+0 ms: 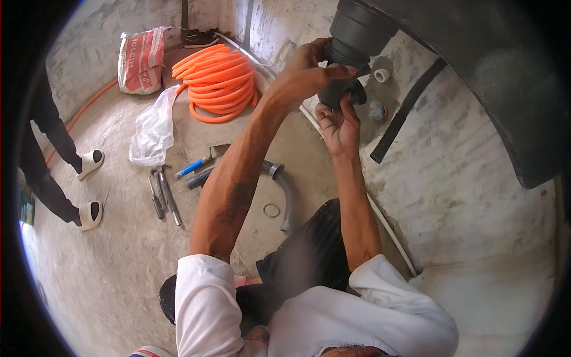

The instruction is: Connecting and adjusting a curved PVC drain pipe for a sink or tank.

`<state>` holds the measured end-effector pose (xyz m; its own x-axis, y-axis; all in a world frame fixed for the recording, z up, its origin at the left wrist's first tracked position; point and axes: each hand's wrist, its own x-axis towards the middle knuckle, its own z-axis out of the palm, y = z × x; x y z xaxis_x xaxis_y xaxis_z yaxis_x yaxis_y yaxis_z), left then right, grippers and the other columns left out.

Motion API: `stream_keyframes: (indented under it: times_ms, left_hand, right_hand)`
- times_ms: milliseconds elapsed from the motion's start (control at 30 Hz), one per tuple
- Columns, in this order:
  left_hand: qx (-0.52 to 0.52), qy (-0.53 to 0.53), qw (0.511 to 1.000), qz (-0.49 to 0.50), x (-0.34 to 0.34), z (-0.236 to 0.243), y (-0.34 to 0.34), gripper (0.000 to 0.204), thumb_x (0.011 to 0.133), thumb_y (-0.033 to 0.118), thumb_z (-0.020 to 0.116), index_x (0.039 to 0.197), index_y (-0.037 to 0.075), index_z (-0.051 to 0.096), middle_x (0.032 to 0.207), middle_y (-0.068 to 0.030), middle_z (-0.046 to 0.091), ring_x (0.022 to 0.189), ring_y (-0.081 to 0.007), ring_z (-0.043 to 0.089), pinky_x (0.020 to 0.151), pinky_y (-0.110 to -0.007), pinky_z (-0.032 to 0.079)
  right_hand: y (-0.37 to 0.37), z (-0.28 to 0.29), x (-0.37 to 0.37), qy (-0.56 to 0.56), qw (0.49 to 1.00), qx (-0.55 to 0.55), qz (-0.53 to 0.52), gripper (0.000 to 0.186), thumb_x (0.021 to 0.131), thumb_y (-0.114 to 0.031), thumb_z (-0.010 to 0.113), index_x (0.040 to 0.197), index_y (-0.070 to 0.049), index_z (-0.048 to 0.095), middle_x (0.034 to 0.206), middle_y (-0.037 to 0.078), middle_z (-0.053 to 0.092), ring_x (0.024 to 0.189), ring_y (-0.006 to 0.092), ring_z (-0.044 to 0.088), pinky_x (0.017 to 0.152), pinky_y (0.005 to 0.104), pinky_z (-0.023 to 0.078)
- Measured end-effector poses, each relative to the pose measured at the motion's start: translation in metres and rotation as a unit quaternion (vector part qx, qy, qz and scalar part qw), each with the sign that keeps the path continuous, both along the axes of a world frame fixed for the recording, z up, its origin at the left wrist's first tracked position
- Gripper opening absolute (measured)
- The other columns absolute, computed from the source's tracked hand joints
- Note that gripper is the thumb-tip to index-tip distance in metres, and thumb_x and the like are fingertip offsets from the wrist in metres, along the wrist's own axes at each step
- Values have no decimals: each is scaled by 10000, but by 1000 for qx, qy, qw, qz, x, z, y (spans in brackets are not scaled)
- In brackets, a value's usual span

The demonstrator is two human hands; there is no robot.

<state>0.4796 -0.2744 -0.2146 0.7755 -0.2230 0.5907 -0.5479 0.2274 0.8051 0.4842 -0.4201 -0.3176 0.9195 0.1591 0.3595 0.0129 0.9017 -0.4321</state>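
Note:
A wide black drain fitting (364,28) hangs below a large dark basin-like body (488,47) at the upper right. My left hand (312,66) is closed round the narrower lower part of this fitting, with the thumb across its front. Just beneath, a black pipe elbow (333,94) turns toward the right. The fingers of my right hand (340,128) are closed on the flared end of the elbow from below. Whether the elbow is seated in the fitting is hidden by my left hand. A black corrugated hose (410,110) hangs beside the wall, to the right of my hands.
Beyond my left arm lie a coiled orange hose (217,83), a cement-type sack (141,59) and a clear plastic bag (153,134). Nearer are a hammer (169,196), a blue-handled tool (193,166) and a grey pipe (291,199). Another person's legs (50,178) stand at left.

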Motion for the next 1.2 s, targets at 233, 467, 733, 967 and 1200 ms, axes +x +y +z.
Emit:
stream_keyframes:
  times_ms: [233,467,733,967,1200]
  left_hand:
    - [-8,5,1000,18,5,1,-3,419,796,115,733,1170,-33,617,1097,-103,686,1033,-177,614,969,-315,427]
    - [5,3,998,57,-5,4,-8,404,794,123,734,1156,-18,622,1082,-92,689,1015,-162,621,934,-305,446]
    - [-9,-7,999,47,0,-1,-7,437,806,143,730,1189,-21,600,1104,-99,678,1012,-164,620,902,-301,453]
    - [-4,-15,998,56,2,-4,-10,499,809,180,777,1220,-33,590,1123,-130,672,1028,-191,622,943,-330,454]
    - [-7,0,996,83,-7,2,-11,516,772,184,809,1190,-46,613,1088,-142,683,999,-204,641,926,-328,478]
  right_hand:
    - [2,5,1,3,1000,4,9,323,902,-182,700,1200,-124,590,1138,6,626,969,142,536,747,320,419]
    - [-3,7,2,2,999,1,32,319,906,-187,697,1199,-122,590,1133,2,628,970,139,543,741,311,418]
    - [-1,2,2,-8,999,0,31,329,912,-201,690,1208,-109,579,1151,8,619,980,132,545,743,303,425]
    - [-1,0,2,11,1000,8,21,339,907,-208,699,1207,-103,580,1114,5,636,959,133,552,746,304,433]
    - [0,3,-2,5,1000,-1,9,308,901,-195,706,1180,-119,600,1107,-3,642,938,124,548,728,304,423]
